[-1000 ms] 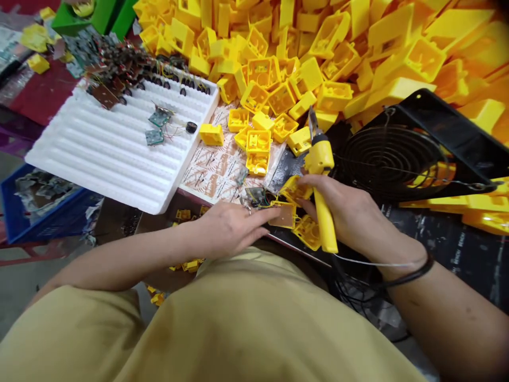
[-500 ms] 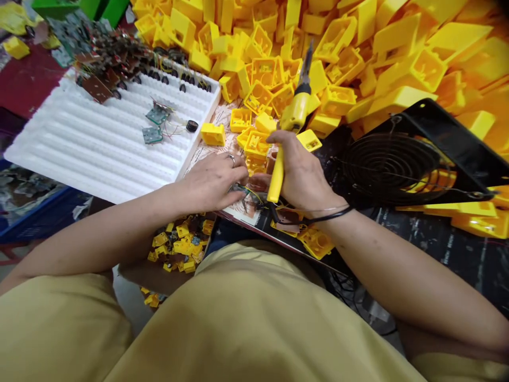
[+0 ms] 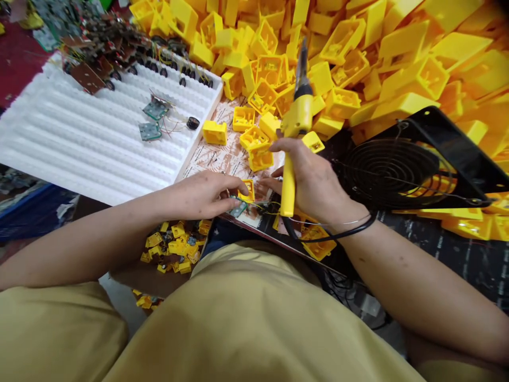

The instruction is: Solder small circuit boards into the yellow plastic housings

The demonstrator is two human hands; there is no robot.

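Note:
My right hand [image 3: 314, 178] is closed around the yellow handle of a pistol-shaped soldering iron [image 3: 298, 114], whose dark metal tip points up and away from me. A black cord loops from the handle's lower end past my wrist. At the table's near edge, my left hand [image 3: 209, 193] pinches a small green circuit board [image 3: 237, 207] under the thumb. Just beyond it, a yellow plastic housing [image 3: 248, 190] lies by the left fingertips. Thin wires run from the board towards my right fingers, which are partly hidden behind the handle.
A white ridged foam tray [image 3: 119, 154] on the left carries circuit boards [image 3: 156, 109] and a small black round part [image 3: 193, 123]. Yellow housings [image 3: 274, 69] are heaped at the back. A black fan [image 3: 385, 164] stands at right; below the table edge is a box of yellow parts [image 3: 178, 246].
My left hand has drawn slightly nearer to me, uncovering more of the board and a yellow housing. My right hand and the soldering iron have shifted a little right and nearer.

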